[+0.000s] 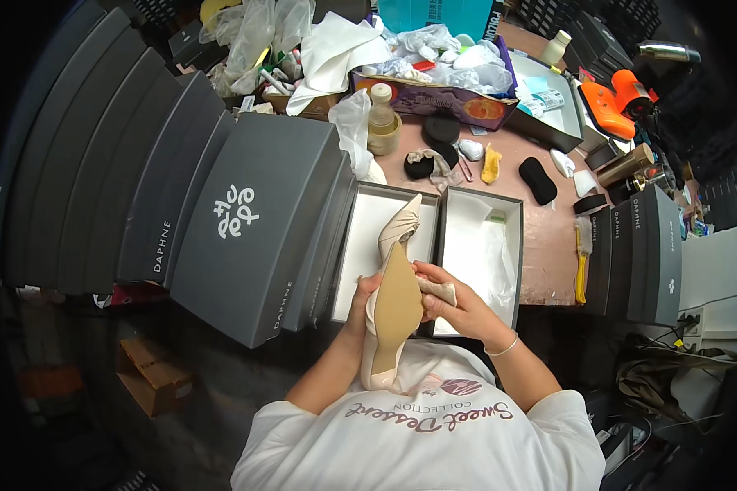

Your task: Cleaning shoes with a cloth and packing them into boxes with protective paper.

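My left hand [363, 299] is wrapped around a beige pointed-toe shoe [399, 307], held over my lap with its tan sole facing up. Behind it, a beige upper with a knotted, pleated front [401, 225] reaches over the left open box; whether this is a second shoe I cannot tell. From the right, my right hand [458, 311] closes its fingers around a beige, cloth-like piece [438, 290] against the shoe's side. That piece is partly hidden by the fingers. Two open shoe boxes lie ahead, a left one [345, 282] and a right one [520, 245] with white paper inside.
Dark grey shoe boxes [250, 221] stand in a row at the left, more [651, 254] at the right. Beyond lie a purple carton [434, 102] of crumpled plastic, a bottle [381, 114], a black sponge [537, 180], a yellow-handled brush [581, 262] and an orange tool [610, 106].
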A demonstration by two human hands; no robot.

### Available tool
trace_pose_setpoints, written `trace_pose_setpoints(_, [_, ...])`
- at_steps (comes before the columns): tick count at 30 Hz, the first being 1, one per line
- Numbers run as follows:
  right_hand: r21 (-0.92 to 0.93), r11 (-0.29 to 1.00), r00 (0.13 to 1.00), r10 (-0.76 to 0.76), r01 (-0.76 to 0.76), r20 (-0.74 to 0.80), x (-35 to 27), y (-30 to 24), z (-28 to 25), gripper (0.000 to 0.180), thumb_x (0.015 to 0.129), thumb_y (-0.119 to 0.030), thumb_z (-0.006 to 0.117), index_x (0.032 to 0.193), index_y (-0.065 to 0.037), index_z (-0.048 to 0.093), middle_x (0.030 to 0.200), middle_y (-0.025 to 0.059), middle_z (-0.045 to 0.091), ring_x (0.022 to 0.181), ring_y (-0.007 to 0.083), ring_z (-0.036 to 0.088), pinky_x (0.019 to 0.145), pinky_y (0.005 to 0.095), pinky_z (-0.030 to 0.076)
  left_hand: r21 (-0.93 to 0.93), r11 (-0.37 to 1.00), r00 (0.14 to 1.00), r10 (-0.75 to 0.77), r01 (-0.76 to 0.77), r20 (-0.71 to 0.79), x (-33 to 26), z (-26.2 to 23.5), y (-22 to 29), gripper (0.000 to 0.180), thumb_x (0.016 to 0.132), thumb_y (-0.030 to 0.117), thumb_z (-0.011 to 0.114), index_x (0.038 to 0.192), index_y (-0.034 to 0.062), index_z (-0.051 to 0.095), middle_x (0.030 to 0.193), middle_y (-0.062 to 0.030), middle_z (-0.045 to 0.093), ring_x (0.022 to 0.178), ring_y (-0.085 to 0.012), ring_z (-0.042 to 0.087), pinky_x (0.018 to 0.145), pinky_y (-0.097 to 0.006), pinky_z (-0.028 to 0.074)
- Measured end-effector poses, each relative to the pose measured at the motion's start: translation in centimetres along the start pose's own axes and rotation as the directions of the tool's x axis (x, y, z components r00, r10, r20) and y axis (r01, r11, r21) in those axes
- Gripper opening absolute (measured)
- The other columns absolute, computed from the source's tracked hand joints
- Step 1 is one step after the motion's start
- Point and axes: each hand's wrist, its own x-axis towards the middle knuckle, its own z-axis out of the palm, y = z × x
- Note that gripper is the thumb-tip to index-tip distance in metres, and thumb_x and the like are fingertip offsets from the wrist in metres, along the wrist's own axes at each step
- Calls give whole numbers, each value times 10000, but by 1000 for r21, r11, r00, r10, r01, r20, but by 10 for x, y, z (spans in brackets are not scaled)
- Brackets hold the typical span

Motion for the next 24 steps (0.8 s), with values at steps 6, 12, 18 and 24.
trace_pose_setpoints(6, [-489,860,960,-244,147,-140,22,9,-24,299,894,-58,625,1193,-45,633,963,71,618,801,119,586,693,244,480,75,997,994,-37,29,102,17,-32,4,633,879,519,452,1260,15,484,1182,-163,576,985,-253,626,786,-367,561])
trace_pose_setpoints(12, [-761,548,788,-610,347,-80,140,-57,-76,237,881,-69,640,1113,-22,653,939,93,644,837,170,608,730,275,475,40,999,1000,2,-1,-13,31,-37,5,644,873,523,436,1252,5,485,1226,-177,532,991,-272,614,738,-391,562])
trace_pose_setpoints(18, [-903,124,533,-836,411,128,278,-133,-79,325,812,-90,705,1134,-81,663,1040,143,606,914,297,603,790,344,486,21,999,996,-29,31,-83,35,-43,13,621,871,506,434,1238,10,508,1230,-174,532,1006,-281,611,823,-386,536])
trace_pose_setpoints(24, [-915,-145,546,-763,376,346,321,-102,-96,457,755,-57,702,1201,-109,613,1093,160,588,981,348,586,836,400,485,-12,999,995,-42,41,-93,36,-53,13,638,869,509,436,1253,4,498,1187,-174,554,1007,-286,611,872,-405,512])
